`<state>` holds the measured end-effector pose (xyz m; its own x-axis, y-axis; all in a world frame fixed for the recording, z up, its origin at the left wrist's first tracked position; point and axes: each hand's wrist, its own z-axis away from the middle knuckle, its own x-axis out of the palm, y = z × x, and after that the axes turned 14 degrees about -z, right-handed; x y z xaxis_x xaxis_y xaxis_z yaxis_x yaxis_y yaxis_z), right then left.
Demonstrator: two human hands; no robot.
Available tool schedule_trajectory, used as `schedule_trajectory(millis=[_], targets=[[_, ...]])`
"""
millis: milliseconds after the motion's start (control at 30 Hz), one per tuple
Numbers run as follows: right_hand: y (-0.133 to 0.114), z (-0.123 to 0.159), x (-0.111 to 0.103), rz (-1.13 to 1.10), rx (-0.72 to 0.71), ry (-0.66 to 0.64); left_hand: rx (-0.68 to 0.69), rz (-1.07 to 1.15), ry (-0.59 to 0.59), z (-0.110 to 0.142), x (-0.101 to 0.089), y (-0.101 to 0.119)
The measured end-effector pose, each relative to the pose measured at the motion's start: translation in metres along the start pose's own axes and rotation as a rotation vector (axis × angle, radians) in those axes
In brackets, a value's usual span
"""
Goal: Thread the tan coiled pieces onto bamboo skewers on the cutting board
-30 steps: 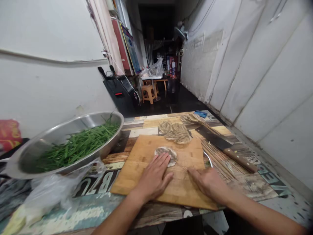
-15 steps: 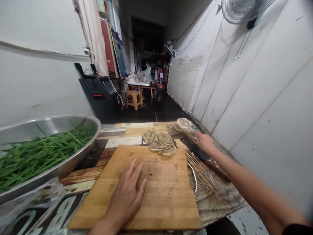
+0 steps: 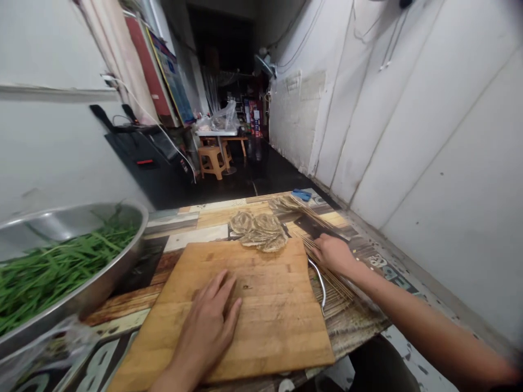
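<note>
My left hand (image 3: pixel 210 321) lies flat on the wooden cutting board (image 3: pixel 273 326), fingers slightly spread, holding nothing. At the board's right side, my right hand (image 3: pixel 333 253) has its fingers pinched together on the loose bamboo skewers (image 3: pixel 333 283); how many are between them I cannot tell. Thin, frilly-edged, greyish-brown round slices (image 3: pixel 263 231) are heaped at the board's far edge. Behind them, more such slices on skewers (image 3: pixel 288 204) lie on the table. A cleaver (image 3: pixel 310 226) rests beyond my right hand, its handle partly hidden by the hand and forearm.
To the left stands a large steel basin (image 3: pixel 141 218) of green leafy stalks (image 3: pixel 69 272), with a clear plastic bag (image 3: pixel 61 348) in front. A blue item (image 3: pixel 301 194) sits at the table's far edge. Farther off are a plastic stool (image 3: pixel 212 162) and a small table (image 3: pixel 218 132).
My right hand has left the far skewered slices, where it held a skewer, and come back toward me to the loose skewers. The view has turned slightly right. My left hand stays on the board.
</note>
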<state>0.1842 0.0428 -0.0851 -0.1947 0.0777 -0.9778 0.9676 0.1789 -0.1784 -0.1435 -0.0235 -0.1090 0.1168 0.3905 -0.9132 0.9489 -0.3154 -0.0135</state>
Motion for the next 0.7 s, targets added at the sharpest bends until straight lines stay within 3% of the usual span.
schedule_trajectory(millis=[200,333,467,600,700], targets=[[0.000,0.011,0.018,-0.093,0.135,-0.049,-0.007,0.010,-0.037,-0.001,0.000,-0.002],[0.007,0.006,0.014,-0.233,0.164,0.009,0.004,0.005,-0.071,0.000,0.001,-0.003],[0.008,-0.001,0.004,-0.430,0.164,0.120,0.002,0.038,-0.168,-0.012,-0.012,-0.005],[-0.011,-0.019,0.004,-0.765,0.157,0.237,-0.061,0.049,-0.210,-0.069,-0.027,-0.003],[-0.035,-0.032,0.016,-1.101,0.176,0.277,-0.157,-0.018,-0.293,-0.135,-0.018,0.005]])
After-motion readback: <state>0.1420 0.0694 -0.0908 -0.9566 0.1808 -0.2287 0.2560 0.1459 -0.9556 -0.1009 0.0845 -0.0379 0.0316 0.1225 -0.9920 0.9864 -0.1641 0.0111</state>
